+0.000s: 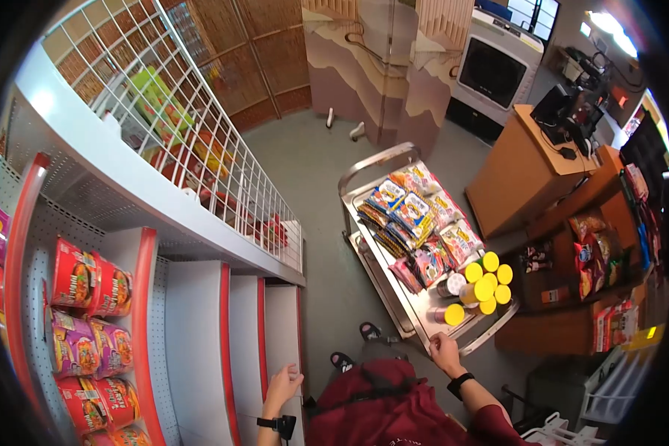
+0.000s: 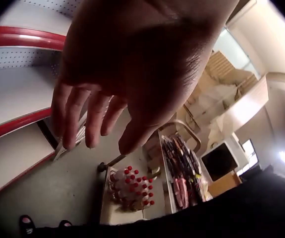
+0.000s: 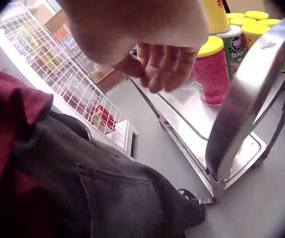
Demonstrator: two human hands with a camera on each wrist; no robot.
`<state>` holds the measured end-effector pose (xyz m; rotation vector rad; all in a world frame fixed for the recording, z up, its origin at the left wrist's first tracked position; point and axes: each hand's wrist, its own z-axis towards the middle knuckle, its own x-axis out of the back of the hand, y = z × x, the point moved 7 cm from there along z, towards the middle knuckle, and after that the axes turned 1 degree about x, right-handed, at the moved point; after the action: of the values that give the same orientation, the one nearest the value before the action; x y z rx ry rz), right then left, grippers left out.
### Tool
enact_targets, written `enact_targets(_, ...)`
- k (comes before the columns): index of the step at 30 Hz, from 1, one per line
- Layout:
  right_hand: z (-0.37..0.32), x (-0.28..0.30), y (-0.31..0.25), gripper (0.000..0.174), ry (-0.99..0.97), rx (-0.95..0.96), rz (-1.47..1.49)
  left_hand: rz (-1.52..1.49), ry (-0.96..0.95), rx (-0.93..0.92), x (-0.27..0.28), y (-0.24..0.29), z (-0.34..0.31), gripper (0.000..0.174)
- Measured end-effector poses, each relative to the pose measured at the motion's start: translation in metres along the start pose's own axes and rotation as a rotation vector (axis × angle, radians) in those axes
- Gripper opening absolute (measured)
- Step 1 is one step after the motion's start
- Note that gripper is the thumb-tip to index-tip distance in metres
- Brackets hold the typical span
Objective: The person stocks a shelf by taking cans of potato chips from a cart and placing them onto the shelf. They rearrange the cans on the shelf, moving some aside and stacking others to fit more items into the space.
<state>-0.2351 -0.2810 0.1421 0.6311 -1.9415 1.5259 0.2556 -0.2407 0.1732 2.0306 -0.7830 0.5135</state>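
My left hand (image 1: 284, 384) hangs beside the red-edged shelves, holding nothing. In the left wrist view its fingers (image 2: 96, 116) point down, slightly bent and spread. At the near end of a metal cart (image 1: 421, 327) is my right hand (image 1: 446, 354), with loosely bent fingers and nothing in them. The right wrist view puts it close to a pink canister (image 3: 213, 79) with a yellow lid, apart from the cart's curved handle (image 3: 249, 94). More yellow-lidded canisters (image 1: 504, 273) stand on the cart's top. Behind them lie piled snack bags (image 1: 412, 212), several of them blue and yellow.
Shelves on the left hold red noodle packs (image 1: 113, 288) and purple ones (image 1: 76, 346); a white wire grid (image 1: 230, 160) rises above. Red-capped bottles (image 2: 132, 188) fill the cart's lower deck. A wooden cabinet (image 1: 507, 175) and a snack rack (image 1: 550, 312) stand right.
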Motion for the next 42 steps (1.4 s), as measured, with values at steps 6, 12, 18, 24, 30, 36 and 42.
enact_targets(6, -0.011, -0.043, 0.004, 0.019, -0.394, 0.052, -0.15, -0.039, -0.052, -0.037, -0.021, 0.018, 0.009, 0.043)
enact_targets(12, 0.006, -0.117, 0.007, 0.028, -0.593, 0.043, -0.214, -0.199, -0.05, 0.069, -0.073, -0.026, 0.015, 0.046)
enact_targets(18, 0.046, -0.267, 0.065, 0.048, -0.688, -0.295, -0.138, -0.369, -0.152, 0.241, -0.202, -0.149, 0.064, 0.046)
enact_targets(24, 0.139, -0.361, 0.209, 0.065, -0.257, -0.585, -0.44, -0.705, -0.101, 0.699, -0.356, -0.319, 0.097, 0.044)
enact_targets(30, 0.23, -0.304, 0.343, 0.069, 0.357, -0.711, -0.782, -0.918, -0.007, 0.853, -0.399, -0.339, 0.15, 0.039)
enact_targets(36, 0.276, -0.231, 0.336, 0.082, 0.649, -0.796, -0.999, -0.9, -0.076, 0.841, -0.462, -0.361, 0.181, 0.035)
enact_targets(42, 0.306, -0.21, 0.393, 0.083, 0.395, -0.602, -1.319, -0.822, -0.111, 0.732, -0.482, -0.359, 0.213, 0.034)
